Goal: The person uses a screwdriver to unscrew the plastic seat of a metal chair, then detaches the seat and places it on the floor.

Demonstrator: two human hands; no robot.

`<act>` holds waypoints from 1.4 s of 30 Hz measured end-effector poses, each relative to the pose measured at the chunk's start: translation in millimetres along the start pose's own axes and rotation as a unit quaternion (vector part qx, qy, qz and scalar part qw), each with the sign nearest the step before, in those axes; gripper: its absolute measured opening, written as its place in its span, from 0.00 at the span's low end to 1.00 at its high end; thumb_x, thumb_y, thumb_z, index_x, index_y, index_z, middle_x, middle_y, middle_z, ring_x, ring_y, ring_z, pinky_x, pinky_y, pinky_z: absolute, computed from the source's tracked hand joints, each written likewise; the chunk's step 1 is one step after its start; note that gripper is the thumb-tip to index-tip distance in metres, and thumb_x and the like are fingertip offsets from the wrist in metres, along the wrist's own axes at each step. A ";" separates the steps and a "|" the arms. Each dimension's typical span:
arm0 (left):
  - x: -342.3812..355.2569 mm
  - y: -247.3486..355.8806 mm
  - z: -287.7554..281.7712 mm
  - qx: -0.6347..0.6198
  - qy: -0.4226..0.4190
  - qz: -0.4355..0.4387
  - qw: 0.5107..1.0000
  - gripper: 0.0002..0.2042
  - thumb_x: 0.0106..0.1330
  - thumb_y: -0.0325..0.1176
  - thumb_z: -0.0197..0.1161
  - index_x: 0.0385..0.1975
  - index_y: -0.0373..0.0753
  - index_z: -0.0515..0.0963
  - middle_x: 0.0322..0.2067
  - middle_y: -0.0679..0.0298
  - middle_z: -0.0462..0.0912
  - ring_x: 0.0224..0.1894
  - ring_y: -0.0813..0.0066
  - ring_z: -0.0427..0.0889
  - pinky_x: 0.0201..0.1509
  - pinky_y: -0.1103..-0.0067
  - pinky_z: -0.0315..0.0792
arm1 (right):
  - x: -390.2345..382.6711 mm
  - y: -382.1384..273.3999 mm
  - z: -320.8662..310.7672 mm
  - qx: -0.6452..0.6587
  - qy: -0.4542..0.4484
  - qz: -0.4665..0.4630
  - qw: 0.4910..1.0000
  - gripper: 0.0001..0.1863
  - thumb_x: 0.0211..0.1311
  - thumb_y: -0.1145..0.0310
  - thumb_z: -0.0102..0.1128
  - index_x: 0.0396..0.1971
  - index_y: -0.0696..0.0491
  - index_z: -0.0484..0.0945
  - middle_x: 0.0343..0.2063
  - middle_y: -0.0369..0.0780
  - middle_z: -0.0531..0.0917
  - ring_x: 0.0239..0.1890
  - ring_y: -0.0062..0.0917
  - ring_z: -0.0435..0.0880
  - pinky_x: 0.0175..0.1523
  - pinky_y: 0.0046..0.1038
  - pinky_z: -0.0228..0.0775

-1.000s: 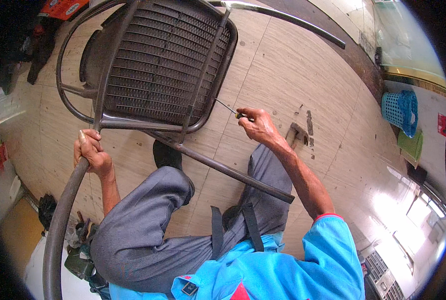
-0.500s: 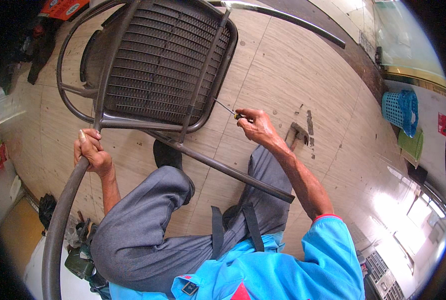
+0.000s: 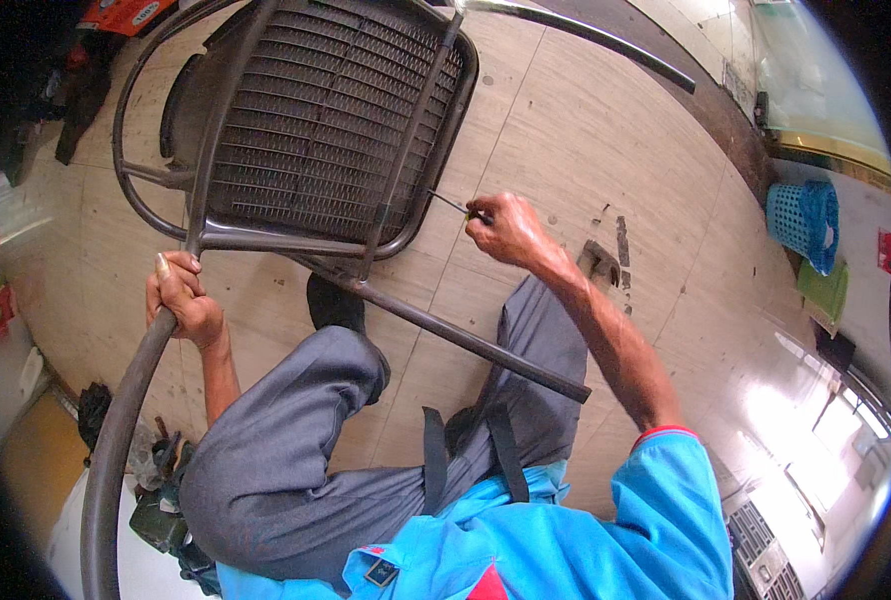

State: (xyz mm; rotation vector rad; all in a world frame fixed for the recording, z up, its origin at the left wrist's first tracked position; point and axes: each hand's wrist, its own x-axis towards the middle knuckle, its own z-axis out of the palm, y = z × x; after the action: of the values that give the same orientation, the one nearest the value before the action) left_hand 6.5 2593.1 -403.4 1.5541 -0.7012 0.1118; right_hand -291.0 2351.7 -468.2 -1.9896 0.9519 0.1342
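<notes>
Right hand (image 3: 506,230) sits higher in frame than half a second ago, fingers clamped on screwdriver (image 3: 451,203), tip at tipped chair (image 3: 331,125) rim, upper left-centre. Left hand (image 3: 184,302) grips chair tube (image 3: 126,420). I'd brace firmly, keep shaft aligned. Hammer (image 3: 599,260) mid-right, partly behind forearm (image 3: 621,345); chair leg (image 3: 476,342) slants across centre, could obstruct.

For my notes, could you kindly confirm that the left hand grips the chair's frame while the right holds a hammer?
Not quite: the head view shows the right hand holding a screwdriver; the hammer lies on the floor. The left hand does grip the chair's frame.
</notes>
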 end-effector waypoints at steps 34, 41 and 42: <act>-164.5 -37.5 217.2 -0.246 -0.207 -0.726 0.608 0.22 0.68 0.51 0.55 0.48 0.38 0.78 0.42 0.59 0.83 0.42 0.64 0.83 0.43 0.65 0.81 | 21.3 -32.7 7.7 -0.139 0.048 -0.030 0.989 0.13 0.47 0.67 0.62 0.30 0.59 0.85 0.35 0.54 0.84 0.41 0.47 0.85 0.45 0.43 0.79; -174.2 -65.5 222.5 -0.272 -0.230 -0.654 0.667 0.19 0.65 0.45 0.58 0.45 0.35 0.78 0.42 0.58 0.82 0.40 0.67 0.83 0.42 0.66 0.80 | 25.6 -38.8 -2.8 -0.257 -0.100 -0.063 0.959 0.08 0.45 0.72 0.64 0.26 0.59 0.84 0.30 0.52 0.85 0.38 0.44 0.86 0.40 0.41 0.80; -178.0 -70.4 218.5 -0.322 -0.246 -0.638 0.655 0.19 0.65 0.45 0.58 0.45 0.34 0.78 0.42 0.57 0.82 0.41 0.67 0.83 0.42 0.66 0.80 | 21.3 -42.5 -3.0 -0.287 -0.106 -0.085 0.948 0.09 0.43 0.73 0.64 0.26 0.60 0.84 0.29 0.51 0.85 0.37 0.45 0.86 0.39 0.42 0.80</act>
State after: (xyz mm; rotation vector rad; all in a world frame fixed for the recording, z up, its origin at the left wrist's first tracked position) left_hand -176.1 2449.7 -578.0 1.0351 0.1329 -1.5151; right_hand -248.6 2350.1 -446.8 -2.5145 0.6381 0.5723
